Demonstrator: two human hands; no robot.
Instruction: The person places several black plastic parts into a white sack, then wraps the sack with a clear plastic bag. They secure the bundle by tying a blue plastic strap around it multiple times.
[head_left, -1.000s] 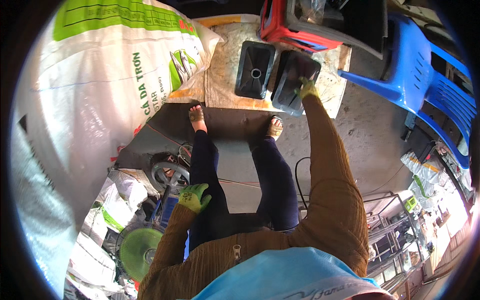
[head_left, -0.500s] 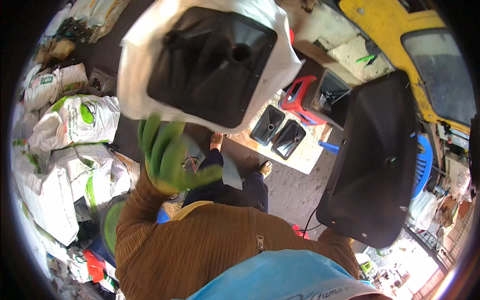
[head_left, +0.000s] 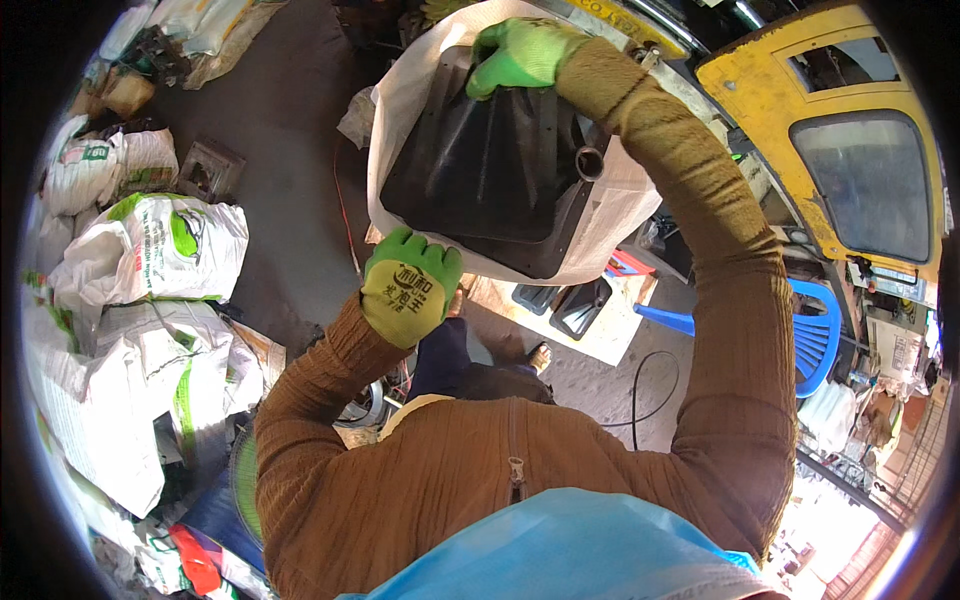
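A large white woven sack (head_left: 400, 130) stands in front of me, its mouth folded open. Inside it sits a black, rectangular, funnel-shaped plastic piece (head_left: 470, 170), and a round spout (head_left: 589, 163) shows at its right side. My left hand (head_left: 410, 287), in a green and yellow glove, is closed on the near left rim of the sack. My right hand (head_left: 525, 57), gloved alike, reaches over the sack with its fingers curled onto the far edge of the black piece. Whatever lies below this piece is hidden.
Two smaller black funnel-shaped trays (head_left: 580, 308) lie on a pale board (head_left: 625, 335) beyond my feet. A blue plastic chair (head_left: 815, 335) stands at right, near a yellow cab door (head_left: 865, 190). Full white sacks (head_left: 170, 245) line the left side. A dark cable (head_left: 640, 400) loops on the floor.
My right arm has swung from the right side across to the sack, and the black piece from there is now in the sack. My left hand has closed from open onto the sack's rim.
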